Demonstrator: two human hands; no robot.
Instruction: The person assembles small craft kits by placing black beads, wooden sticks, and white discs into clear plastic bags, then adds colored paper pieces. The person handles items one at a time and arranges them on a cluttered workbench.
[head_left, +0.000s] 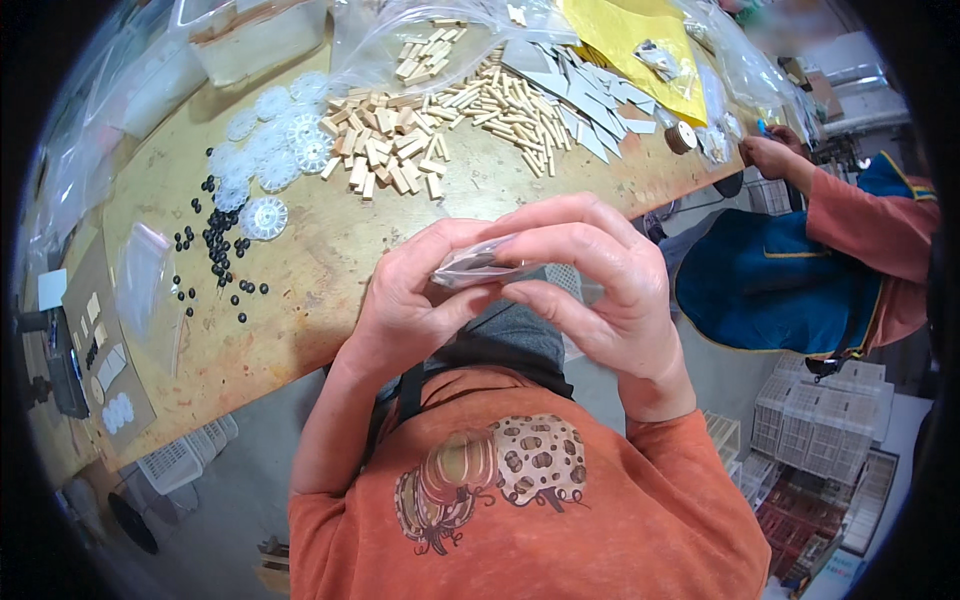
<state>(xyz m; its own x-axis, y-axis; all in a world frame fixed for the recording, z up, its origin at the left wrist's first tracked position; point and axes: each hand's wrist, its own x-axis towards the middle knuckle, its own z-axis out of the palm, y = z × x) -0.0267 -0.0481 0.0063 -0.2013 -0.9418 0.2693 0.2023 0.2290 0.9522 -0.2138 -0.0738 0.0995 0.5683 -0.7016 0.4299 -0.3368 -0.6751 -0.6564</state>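
Note:
My left hand point(405, 290) and my right hand point(605, 275) meet in front of my chest, just off the near edge of the wooden table point(285, 285). Between them is a small clear plastic bag point(465, 272). The left fingers and thumb close around its left side, and the right hand's curved fingers grip its right end. Something greyish shows inside the bag, but my fingers hide most of it. Beyond my hands, wooden blocks point(385, 145) and thin wooden sticks point(515, 110) lie in heaps.
Clear toothed plastic discs point(265, 217) and small black beads point(222, 240) lie at left, near flat plastic bags point(143, 270) and a cardboard sheet with sample parts point(128, 400). Grey flat pieces point(575, 90), a yellow envelope point(640, 40) and a spool point(681, 138) sit farther right. A co-worker point(770, 270) stands at right.

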